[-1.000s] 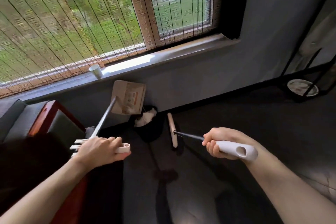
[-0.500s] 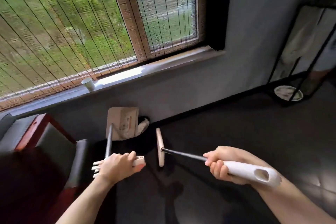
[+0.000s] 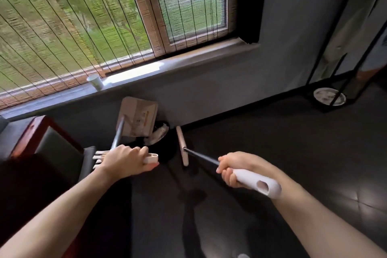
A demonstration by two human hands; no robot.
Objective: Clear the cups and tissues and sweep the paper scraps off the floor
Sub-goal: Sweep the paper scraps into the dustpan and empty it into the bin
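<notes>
Dustpan (image 3: 139, 118) is tipped up on its long handle, its pan held over the black bin (image 3: 167, 151) against the wall. White crumpled stuff (image 3: 160, 133) shows at the bin's mouth, likely tissues; whether scraps are sliding out of the pan cannot be told. No paper scraps show on the dark floor (image 3: 272, 153) in this view. Left hand (image 3: 125, 161) is closed around the dustpan's white top grip, beside its comb teeth (image 3: 98, 156). Right hand (image 3: 232, 168) is closed around the broom's white grip (image 3: 257, 182); the broom head (image 3: 181, 145) hangs just beside the bin, on or just above the floor, hard to say which. Judgement: the step in hand is emptying the sweepings into the bin, late in the sweeping part. One paper cup (image 3: 95, 81) stands on the windowsill (image 3: 188, 65), not yet cleared. Next move calls for tilting the pan steeply enough to drop everything inside the rim, then parking broom and dustpan to free a hand for the cup. A red-framed seat (image 3: 41, 138) sits at left, near the bin.
</notes>
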